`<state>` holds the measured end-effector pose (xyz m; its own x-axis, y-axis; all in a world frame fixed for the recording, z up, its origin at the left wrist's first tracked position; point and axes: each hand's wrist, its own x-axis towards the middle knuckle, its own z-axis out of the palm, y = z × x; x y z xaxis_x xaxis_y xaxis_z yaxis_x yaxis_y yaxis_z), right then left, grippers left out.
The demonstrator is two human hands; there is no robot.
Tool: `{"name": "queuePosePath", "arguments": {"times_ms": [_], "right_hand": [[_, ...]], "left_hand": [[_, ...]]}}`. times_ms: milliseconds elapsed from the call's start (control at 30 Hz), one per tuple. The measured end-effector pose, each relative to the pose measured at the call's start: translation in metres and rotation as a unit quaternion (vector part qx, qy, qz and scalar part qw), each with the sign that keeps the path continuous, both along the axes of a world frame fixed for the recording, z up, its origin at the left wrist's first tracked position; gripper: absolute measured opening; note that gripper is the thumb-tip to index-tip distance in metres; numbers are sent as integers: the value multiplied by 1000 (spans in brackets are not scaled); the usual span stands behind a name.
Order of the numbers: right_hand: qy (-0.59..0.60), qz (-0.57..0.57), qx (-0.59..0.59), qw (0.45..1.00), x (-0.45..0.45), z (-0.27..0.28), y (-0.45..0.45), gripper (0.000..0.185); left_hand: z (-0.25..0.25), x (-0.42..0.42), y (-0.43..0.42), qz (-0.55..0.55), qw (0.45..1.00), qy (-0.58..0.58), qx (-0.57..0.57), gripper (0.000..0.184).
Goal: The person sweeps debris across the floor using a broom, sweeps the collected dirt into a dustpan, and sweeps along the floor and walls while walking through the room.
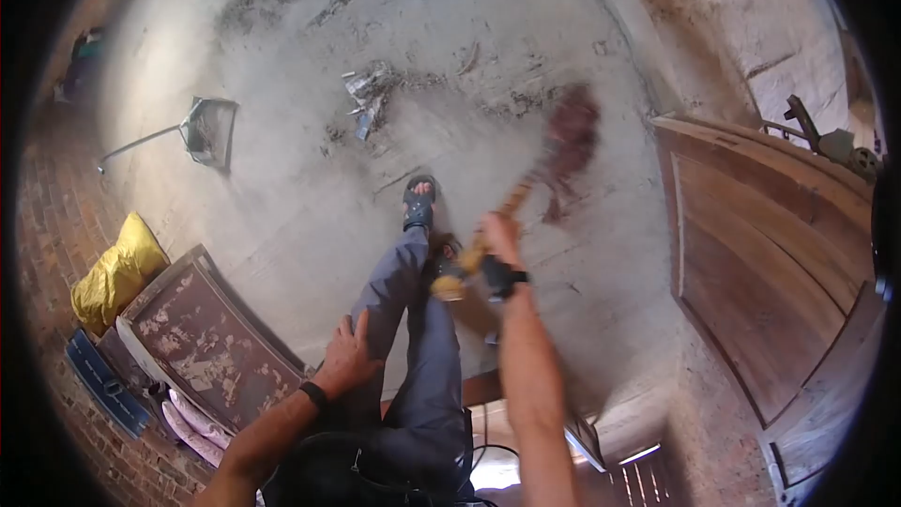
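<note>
By remote view I record the right grip (500,242) wrapped round the broom handle (514,198), blurred reddish bristles (571,131) over the floor (291,197) at two o'clock. Left grip (347,357), laid spread, rests on a trouser leg (389,282). Litter (370,89) lies at eleven o'clock, a dustpan (205,134) at ten.

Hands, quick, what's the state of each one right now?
Left hand: open, resting on the trouser leg.
Right hand: closed around the broom handle.
</note>
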<state>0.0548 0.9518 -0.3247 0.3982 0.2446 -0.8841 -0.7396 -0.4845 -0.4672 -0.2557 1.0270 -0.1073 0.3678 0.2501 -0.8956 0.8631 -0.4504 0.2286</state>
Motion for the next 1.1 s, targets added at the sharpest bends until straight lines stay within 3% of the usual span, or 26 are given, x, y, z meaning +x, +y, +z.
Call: {"name": "queuePosePath", "arguments": {"times_ms": [33, 100, 133, 167, 200, 233, 300, 333, 367, 400, 467, 500, 533, 633, 733, 867, 900, 967, 1100], "right_hand": [[84, -26, -41, 995, -28, 25, 43, 13], [72, 60, -16, 995, -105, -15, 65, 15], [88, 95, -57, 990, -96, 61, 109, 17], [105, 82, -28, 991, -113, 76, 125, 20], [50, 109, -22, 993, -150, 47, 125, 20], [113, 132, -40, 984, -131, 97, 148, 21], [144, 130, -17, 981, -132, 118, 153, 21], [156, 130, -7, 979, -130, 129, 154, 21], [152, 132, -5, 980, -120, 138, 148, 21], [148, 134, -3, 980, -109, 147, 142, 21], [154, 26, 4, 988, -85, 154, 121, 27], [143, 7, -43, 989, -56, 171, 115, 32], [107, 49, -28, 993, -34, 154, 88, 28], [29, 24, -65, 997, 62, 151, 45, 22], [-21, -18, -101, 994, 158, 114, 6, 17], [-14, 37, -146, 988, 262, 43, 11, 19], [-6, 35, -151, 988, 261, 32, 18, 19], [-22, 33, -31, 999, 240, 22, 43, 15], [14, 187, -103, 977, 218, 87, 36, 10]], "left_hand": [[0, 6, 5, 16, 1000, 13, -7, 108], [-10, 11, 13, 38, 999, 16, -14, 102], [-18, 0, 8, -8, 1000, 4, -3, 93], [-24, -10, 5, -54, 998, -10, 10, 84], [-28, -16, 9, -32, 992, -120, 28, 67], [-38, -26, 5, -26, 991, -126, 29, 67], [-57, -45, -5, 73, 981, -175, -36, 63], [-55, -44, 3, 105, 975, -190, -52, 76], [-55, -37, 3, 110, 973, -197, -55, 76], [-45, -17, 14, 105, 987, -113, -40, 87], [-18, 34, 42, 90, 995, 12, -31, 116], [-17, 36, 41, 92, 995, 10, -32, 116], [-17, 36, 41, 83, 996, 9, -29, 116], [-15, 48, 43, 77, 996, 19, -39, 119], [-21, 63, 33, 76, 996, 36, -30, 117], [-20, 96, 30, 91, 995, 44, -2, 119], [-15, 102, 25, 95, 994, 52, -13, 121], [-16, 107, 13, 85, 994, 64, -4, 121], [-23, 123, 5, 78, 995, 63, 21, 122]]}}
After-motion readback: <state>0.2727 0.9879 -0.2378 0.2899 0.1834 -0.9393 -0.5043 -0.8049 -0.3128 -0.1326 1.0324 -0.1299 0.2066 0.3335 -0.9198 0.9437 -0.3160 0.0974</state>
